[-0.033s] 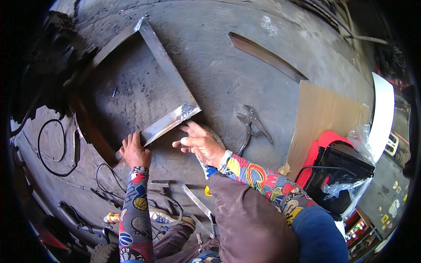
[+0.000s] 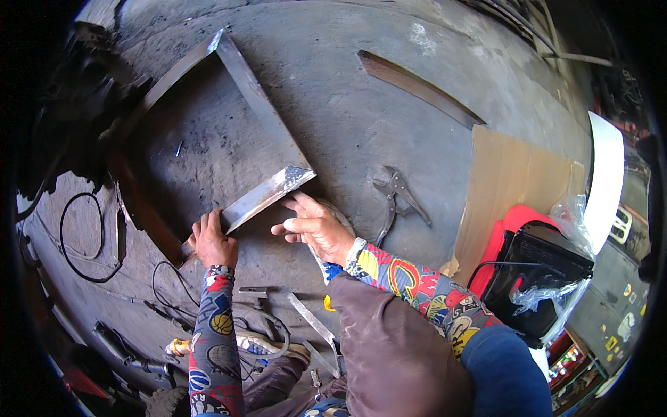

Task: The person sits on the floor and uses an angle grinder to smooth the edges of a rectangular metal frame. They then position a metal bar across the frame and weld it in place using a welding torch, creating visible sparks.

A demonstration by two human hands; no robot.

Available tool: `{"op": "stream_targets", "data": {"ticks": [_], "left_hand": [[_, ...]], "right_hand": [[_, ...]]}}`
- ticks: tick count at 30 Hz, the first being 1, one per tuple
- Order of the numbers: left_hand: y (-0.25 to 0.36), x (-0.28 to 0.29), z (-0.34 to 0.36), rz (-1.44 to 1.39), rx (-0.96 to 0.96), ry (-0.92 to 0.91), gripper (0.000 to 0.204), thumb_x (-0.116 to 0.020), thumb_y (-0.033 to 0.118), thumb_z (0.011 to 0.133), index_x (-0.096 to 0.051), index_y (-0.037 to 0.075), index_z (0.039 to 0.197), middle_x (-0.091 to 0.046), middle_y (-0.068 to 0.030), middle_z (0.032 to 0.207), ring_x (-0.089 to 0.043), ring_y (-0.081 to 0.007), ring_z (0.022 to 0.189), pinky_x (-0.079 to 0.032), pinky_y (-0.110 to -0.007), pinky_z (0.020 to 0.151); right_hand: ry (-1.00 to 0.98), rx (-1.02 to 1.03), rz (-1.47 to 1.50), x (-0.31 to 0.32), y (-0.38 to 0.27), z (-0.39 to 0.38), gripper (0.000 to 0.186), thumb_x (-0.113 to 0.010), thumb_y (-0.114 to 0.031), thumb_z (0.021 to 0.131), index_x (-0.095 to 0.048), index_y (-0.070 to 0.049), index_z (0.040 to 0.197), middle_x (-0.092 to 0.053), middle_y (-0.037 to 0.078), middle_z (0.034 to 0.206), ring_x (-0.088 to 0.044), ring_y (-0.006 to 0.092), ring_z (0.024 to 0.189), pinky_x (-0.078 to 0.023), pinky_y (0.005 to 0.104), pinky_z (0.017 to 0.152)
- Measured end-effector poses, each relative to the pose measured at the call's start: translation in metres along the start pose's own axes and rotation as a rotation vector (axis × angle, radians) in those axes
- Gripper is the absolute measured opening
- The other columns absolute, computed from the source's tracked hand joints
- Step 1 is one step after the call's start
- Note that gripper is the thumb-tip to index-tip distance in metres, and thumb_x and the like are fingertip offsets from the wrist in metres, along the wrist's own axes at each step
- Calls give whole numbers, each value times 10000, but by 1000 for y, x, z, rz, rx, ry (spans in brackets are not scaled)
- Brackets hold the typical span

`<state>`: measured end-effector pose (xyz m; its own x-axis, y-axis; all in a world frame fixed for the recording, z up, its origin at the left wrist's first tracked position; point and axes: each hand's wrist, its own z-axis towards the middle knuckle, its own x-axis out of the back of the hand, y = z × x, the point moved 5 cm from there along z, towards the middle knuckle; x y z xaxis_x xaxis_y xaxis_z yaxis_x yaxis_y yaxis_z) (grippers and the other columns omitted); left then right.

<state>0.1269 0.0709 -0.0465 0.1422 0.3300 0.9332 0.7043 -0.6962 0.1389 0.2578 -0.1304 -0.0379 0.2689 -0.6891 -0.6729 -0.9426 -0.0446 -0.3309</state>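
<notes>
Concrete floor (image 2: 333, 83) of a workshop, grey and stained, bears a four-sided steel frame (image 2: 253, 90), which lies left of centre, ahead of the person, its nearest corner showing bright, bare metal. The left hand (image 2: 212, 242) has its fingers bent, close together, and clamped over the frame's near bar (image 2: 267, 197). The right hand (image 2: 322, 231) is loosely opened, fingers apart, with the forefinger reaching beneath the bright corner; whether its tip touches the steel cannot be told. Locking pliers (image 2: 396, 198) lie to the right, well apart from both hands; beyond them rests a loose steel bar (image 2: 420, 87), its near end just beside a cardboard sheet (image 2: 504, 187). The step in hand is judged to be steadying or aligning the frame by its near bar. The next move would call for a firm left hold and for the right fingers to meet the corner squarely, clear of its sharp edge. The frame's left side sinks into shadow beside a dark, ragged mass (image 2: 83, 104) that cannot be identified; the left thumb's purchase is unclear, and the fisheye rim cuts off the outer surroundings.
</notes>
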Motion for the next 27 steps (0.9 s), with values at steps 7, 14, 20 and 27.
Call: {"op": "stream_targets", "data": {"ticks": [7,14,20,27], "left_hand": [[1,-3,6,18,-18,-18,585,-626,4,704,-635,155,1268,-653,-75,1188,-563,-341,1165,-396,-478,1004],[-6,-6,10,31,-40,-91,576,-821,199,787,-616,147,1323,-659,-80,1242,-585,-351,1181,-420,-499,1001],[-7,-7,9,21,-55,-49,543,-816,180,789,-632,176,1299,-665,-66,1213,-590,-330,1172,-407,-483,1000],[-6,-8,7,45,-37,-46,573,-804,180,785,-615,164,1326,-659,-70,1229,-584,-338,1177,-422,-490,988]], "right_hand": [[76,38,16,7,4,8,757,-706,-121,893,-358,-70,1563,-397,170,1596,-700,161,1014,-518,283,781],[34,45,-14,8,4,8,863,-708,-109,899,-234,-21,1615,-295,229,1640,-686,183,1060,-522,292,817],[61,49,-34,8,8,10,834,-699,-104,905,-254,-10,1604,-295,228,1636,-685,186,1086,-524,292,824],[155,151,143,25,-12,6,578,-607,-61,904,-485,-52,1468,-519,106,1469,-685,176,1063,-527,290,817]]}}
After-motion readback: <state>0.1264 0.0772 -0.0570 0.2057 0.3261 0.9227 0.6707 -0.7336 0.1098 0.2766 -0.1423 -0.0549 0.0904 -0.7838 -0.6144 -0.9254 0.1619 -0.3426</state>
